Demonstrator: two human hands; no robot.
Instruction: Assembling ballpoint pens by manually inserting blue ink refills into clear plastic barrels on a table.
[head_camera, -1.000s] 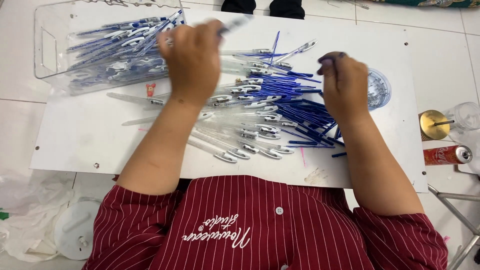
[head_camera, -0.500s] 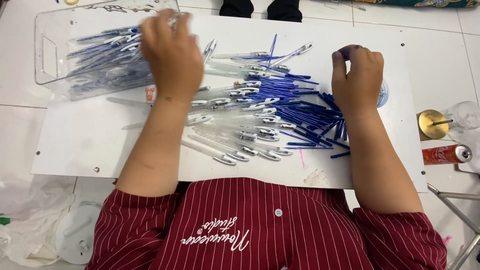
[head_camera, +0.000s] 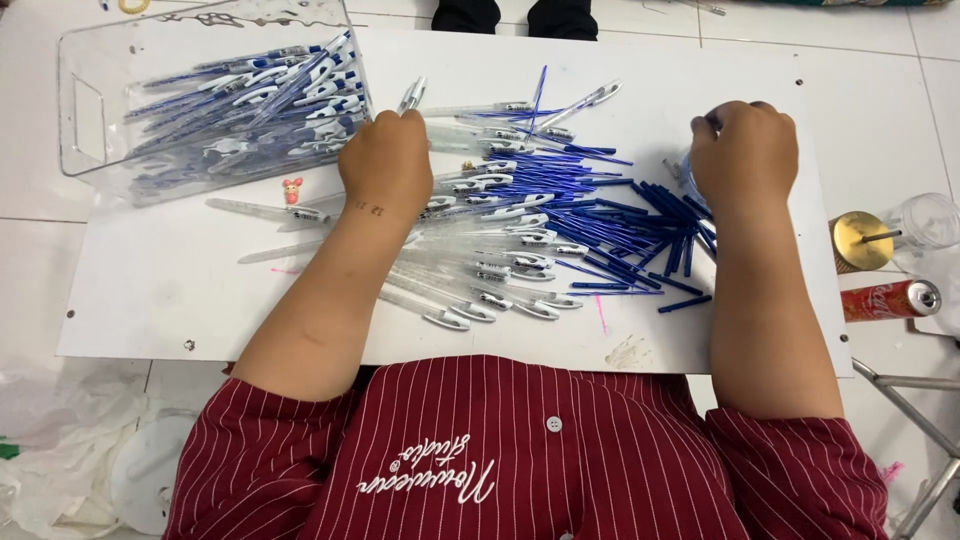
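Resting curled left hand (head_camera: 385, 165) on pens (head_camera: 500, 230), right hand (head_camera: 745, 150) seemingly fisted

Bright, even overhead light, soft short shadows, sharp focus, slight wide-angle bending at edges.

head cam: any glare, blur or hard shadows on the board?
Head view: light is even and soft, only faint shadows under the left hand and right hand; mild glare on the clear bin wall; pens sharp, no motion blur; slight wide-angle bowing along the white board edge.
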